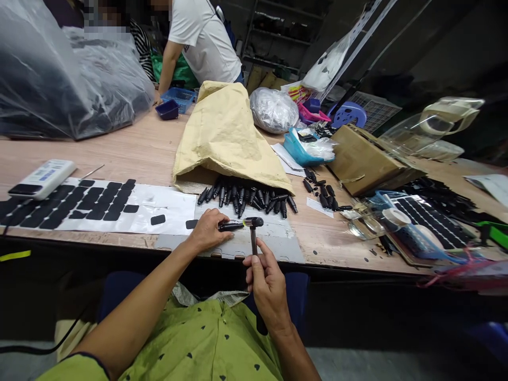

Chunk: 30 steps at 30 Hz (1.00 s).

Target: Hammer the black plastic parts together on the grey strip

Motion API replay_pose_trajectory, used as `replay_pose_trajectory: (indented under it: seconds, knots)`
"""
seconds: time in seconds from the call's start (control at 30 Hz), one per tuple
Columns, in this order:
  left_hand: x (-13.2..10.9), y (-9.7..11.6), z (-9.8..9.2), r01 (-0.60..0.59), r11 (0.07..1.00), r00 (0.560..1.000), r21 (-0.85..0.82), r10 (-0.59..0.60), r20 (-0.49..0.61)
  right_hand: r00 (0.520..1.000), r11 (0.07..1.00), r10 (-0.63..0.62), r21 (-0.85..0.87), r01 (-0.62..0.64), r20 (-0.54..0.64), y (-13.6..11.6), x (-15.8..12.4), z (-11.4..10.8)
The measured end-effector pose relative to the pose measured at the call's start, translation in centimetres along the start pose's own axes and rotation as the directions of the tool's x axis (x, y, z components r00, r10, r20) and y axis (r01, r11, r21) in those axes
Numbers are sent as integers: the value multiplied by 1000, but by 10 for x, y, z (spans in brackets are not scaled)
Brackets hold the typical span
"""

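Note:
My left hand [207, 232] is closed on a small black cylindrical part [231, 226] that lies flat on a grey plate [278, 244] at the table's front edge. My right hand [266, 283] grips the handle of a small hammer [253, 226] whose black head rests against the part's tip. Just beyond them lies a heap of several similar black parts [246, 196] spilling from a tan paper sack [226, 132].
A white sheet with black pads [79, 203] and a white remote-like device [42, 179] lie at left. A cardboard box [363, 159], solar panels [431, 217], tape roll [392, 217] and blue trays sit at right. Big plastic bags [59, 74] and two other people stand at the far end.

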<state>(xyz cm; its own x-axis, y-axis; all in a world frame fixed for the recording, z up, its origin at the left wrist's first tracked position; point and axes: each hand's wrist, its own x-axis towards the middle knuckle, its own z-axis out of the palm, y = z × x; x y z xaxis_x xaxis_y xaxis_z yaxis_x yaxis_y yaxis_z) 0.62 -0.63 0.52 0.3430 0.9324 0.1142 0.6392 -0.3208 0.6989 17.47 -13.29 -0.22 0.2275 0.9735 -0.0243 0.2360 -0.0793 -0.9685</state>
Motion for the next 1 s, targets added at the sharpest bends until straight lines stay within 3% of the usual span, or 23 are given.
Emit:
replay_pose_trajectory:
  seconds: [0.4,0.77,1.0]
  knots:
    - [4,2,5,33,998,999,51,-33,6,997,997,26,-79,-21,69,2,3,2]
    - [3,6,3,52,998,998,25,-53,26,991,959,-122,-249,134,61,-5,7,-1]
    - [4,5,5,51,998,999,21,-52,9,990,950,-94,-287,120,103,-3,7,-2]
